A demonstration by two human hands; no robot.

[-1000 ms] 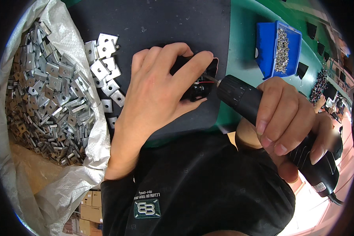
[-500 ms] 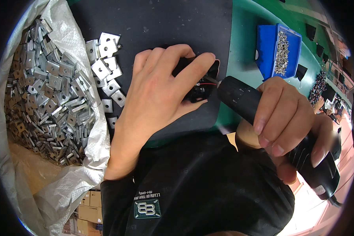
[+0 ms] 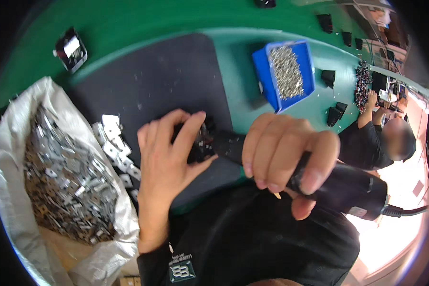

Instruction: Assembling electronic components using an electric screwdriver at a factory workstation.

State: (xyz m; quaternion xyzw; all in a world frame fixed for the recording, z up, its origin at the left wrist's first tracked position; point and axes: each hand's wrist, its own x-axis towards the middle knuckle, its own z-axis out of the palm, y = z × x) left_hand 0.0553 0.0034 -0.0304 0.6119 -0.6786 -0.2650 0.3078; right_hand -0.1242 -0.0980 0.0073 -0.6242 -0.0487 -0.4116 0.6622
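Note:
My left hand (image 3: pixel 167 155) is closed around a small black plastic housing (image 3: pixel 203 145), thumb and fingers on either side of it. My right hand (image 3: pixel 291 155) grips a black corded electric screwdriver (image 3: pixel 355 189). The driver's nose points left and lies right up against the housing; its bit is hidden, so I cannot tell whether it touches a screw. Left of my left hand lie several loose square metal plates (image 3: pixel 112 127), each with a hole where the surface shows.
A white woven sack (image 3: pixel 14 162) full of metal plates stands at the left. Beyond the dark mat (image 3: pixel 162 71), a blue bin (image 3: pixel 267 71) holds many screws. Black housings (image 3: pixel 336 114) sit on the green table. A co-worker (image 3: pixel 376 138) sits far right.
The view has swung, bringing more of the far table and the co-worker into sight. The screwdriver has moved in closer to the black housing, covering the gap where its bit showed.

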